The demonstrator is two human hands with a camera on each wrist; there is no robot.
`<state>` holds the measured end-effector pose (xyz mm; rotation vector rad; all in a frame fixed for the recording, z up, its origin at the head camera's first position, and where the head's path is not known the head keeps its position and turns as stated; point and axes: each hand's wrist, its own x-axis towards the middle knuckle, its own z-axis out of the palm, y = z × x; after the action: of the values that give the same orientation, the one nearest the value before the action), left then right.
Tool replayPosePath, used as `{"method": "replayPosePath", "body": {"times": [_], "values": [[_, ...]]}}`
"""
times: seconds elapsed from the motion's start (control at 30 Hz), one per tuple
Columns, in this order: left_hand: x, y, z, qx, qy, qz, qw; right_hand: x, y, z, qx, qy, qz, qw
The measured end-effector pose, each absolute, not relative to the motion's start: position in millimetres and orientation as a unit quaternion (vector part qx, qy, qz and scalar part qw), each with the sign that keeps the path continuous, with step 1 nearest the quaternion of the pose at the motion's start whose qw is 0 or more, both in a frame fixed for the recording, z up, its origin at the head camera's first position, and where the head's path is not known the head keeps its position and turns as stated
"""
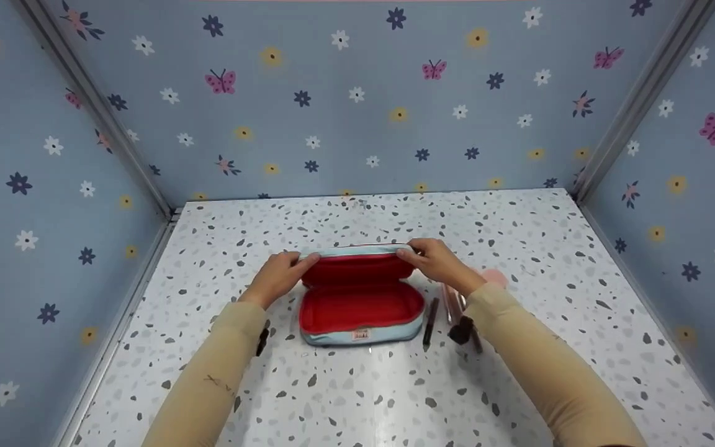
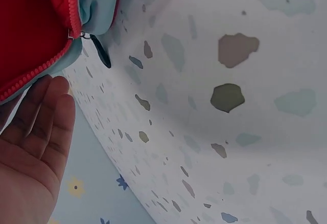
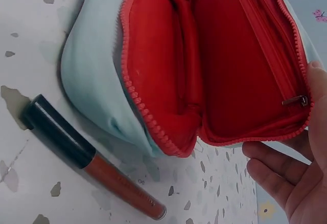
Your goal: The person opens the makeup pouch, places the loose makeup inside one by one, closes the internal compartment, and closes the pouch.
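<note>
A light blue zip pouch (image 1: 362,338) with a red lining lies unzipped on the table, its lid raised and the inside showing bare red cloth. My left hand (image 1: 277,276) pinches the lid's left corner, thumb on the front edge. At the opposite corner, my right hand (image 1: 438,261) grips the same lid between thumb and fingers. The right wrist view shows the fingers (image 3: 276,165) behind the lid and a small inner zip pocket (image 3: 265,45). Just right of the pouch lies a lip gloss tube (image 3: 97,157) with a dark cap and brownish-red body.
Beside the right forearm lie slim pinkish tubes (image 1: 450,304), a dark fluffy brush head (image 1: 460,331) and a pink round piece (image 1: 494,277), partly covered by the sleeve. A black item (image 1: 262,341) shows by the left sleeve. Flower-patterned walls (image 1: 357,124) enclose the speckled table (image 1: 364,397).
</note>
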<state>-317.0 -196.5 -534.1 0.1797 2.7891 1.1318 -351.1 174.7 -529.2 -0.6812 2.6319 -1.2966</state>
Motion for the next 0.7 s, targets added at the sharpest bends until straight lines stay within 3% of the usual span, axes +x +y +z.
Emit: {"method": "replayPosePath", "body": {"times": [0.3, 0.7], "values": [[-325, -193, -531, 0.05, 0.901, 0.43, 0.014, -361, 171, -529, -0.195, 0.874, -0.443, 0.049], [-329, -192, -540, 0.062, 0.878, 0.474, 0.022, -361, 173, -544, -0.163, 0.879, -0.442, 0.078]]}}
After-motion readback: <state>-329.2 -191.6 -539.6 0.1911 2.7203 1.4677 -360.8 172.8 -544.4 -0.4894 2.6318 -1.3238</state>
